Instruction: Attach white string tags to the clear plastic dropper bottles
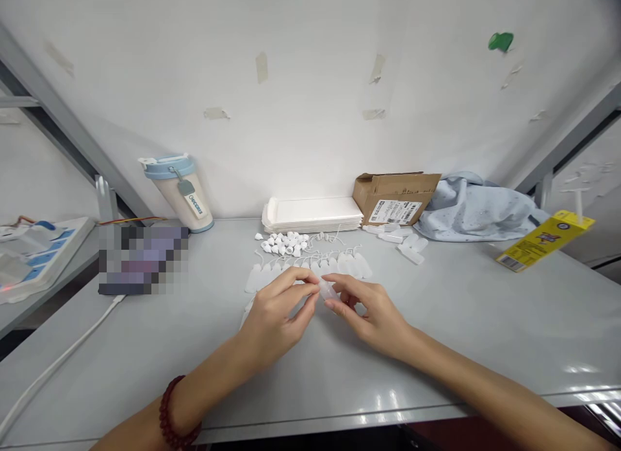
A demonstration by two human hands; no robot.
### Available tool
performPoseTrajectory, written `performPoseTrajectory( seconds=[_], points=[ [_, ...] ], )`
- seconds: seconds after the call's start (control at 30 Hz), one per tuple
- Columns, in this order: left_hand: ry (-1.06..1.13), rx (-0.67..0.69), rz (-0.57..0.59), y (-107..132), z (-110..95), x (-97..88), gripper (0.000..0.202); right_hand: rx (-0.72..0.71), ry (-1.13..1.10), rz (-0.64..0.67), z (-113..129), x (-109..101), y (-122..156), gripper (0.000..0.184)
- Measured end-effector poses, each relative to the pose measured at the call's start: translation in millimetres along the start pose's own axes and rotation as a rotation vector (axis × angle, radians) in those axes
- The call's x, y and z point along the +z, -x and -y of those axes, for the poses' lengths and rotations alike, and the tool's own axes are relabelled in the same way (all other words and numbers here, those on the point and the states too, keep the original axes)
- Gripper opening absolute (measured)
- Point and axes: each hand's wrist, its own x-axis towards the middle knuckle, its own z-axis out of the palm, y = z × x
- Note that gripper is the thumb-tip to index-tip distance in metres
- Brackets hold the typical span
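My right hand [376,312] pinches a small translucent plastic sleeve [328,290] between thumb and fingers, tilted above the table. At the sleeve's upper left end, the fingertips of my left hand [281,308] are pressed together; whatever they grip is too small to make out. Behind my hands lies a row of similar translucent pieces with white cords [354,264], partly hidden by my left hand. Beyond them sits a pile of small white caps [284,244]. Several loose clear sleeves [412,247] lie to the right, beside some white cords [327,236].
At the back stand stacked white trays [313,211], a cardboard box [395,198] and a blue cloth [478,208]. A yellow drink carton [543,241] with a straw is at right. On the left are a tumbler [182,195], a blurred phone [143,260] and its white cable [63,357].
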Motion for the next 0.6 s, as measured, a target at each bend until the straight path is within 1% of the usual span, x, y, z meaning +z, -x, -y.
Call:
performPoseTrajectory(
  seconds=[0.13, 0.3, 0.4, 0.53, 0.6],
  points=[
    [-0.030, 0.024, 0.013, 0.3, 1.2, -0.5, 0.017, -0.002, -0.010, -0.022, -0.7, 1.6, 1.0, 0.030],
    [-0.124, 0.106, 0.043, 3.1, 5.9, -0.6, 0.019, 0.015, -0.006, -0.032, 1.4, 2.2, 1.5, 0.029],
    [-0.143, 0.141, 0.061, 4.5, 7.2, -0.9, 0.020, 0.024, -0.020, -0.047, 1.5, 2.2, 1.0, 0.028],
    [-0.128, 0.154, 0.103, 5.3, 5.4, -1.3, 0.020, 0.038, -0.050, -0.067, -1.0, 3.0, 0.2, 0.028],
    [-0.133, 0.146, 0.099, 5.2, 4.4, -1.2, 0.020, 0.050, -0.057, -0.060, -1.7, 3.3, -0.1, 0.028]
  ],
)
